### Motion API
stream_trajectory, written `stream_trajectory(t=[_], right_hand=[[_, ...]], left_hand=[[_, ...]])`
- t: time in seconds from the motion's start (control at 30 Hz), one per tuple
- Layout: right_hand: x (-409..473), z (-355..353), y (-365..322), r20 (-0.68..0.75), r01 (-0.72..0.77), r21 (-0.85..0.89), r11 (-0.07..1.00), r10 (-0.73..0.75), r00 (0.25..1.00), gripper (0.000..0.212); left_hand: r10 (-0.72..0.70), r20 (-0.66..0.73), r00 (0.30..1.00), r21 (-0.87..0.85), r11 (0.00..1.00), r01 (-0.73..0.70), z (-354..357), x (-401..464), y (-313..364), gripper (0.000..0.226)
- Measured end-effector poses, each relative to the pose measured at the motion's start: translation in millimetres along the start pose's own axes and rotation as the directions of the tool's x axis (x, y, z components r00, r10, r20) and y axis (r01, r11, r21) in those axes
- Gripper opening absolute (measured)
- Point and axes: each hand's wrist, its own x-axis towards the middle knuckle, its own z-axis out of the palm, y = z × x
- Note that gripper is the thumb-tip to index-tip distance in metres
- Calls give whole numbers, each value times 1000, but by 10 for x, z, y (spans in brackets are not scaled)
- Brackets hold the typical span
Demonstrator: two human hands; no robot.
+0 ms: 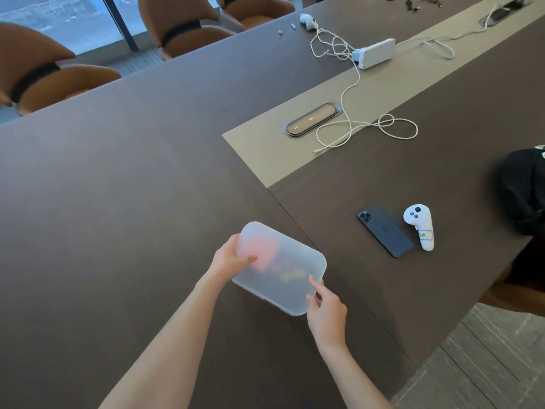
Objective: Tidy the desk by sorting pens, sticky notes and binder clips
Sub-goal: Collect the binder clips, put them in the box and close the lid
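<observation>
Lying flat — box (280, 268), long axis far-left to near-right

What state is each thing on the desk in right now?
Frosted translucent plastic box: lid on, pink and yellow contents blurred inside, held at both ends.
Left hand: gripping box's far-left corner.
Right hand: fingers on box's near corner.
Dark blue phone: face down.
White controller: lying flat, untouched.
White cable: loose, tangled.

A lidded box (281, 268) sits on the near part of the table (132, 202). To its right lie a phone (385, 230) and, just beyond, a controller (420, 225). Far behind, a cable (354, 125) trails.
</observation>
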Motion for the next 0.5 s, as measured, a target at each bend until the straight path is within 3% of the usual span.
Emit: stream_trajectory(t=[0.27,0.5], right_hand=[[99,109,-9,71,121,-180,976,-110,991,49],[-213,591,-331,324,352,-210,912,-275,905,60]], left_hand=[[-103,-148,984,-5,995,103,-66,-436,-340,55],[-357,-285,890,-461,865,199,-202,-1188,-1381,26]])
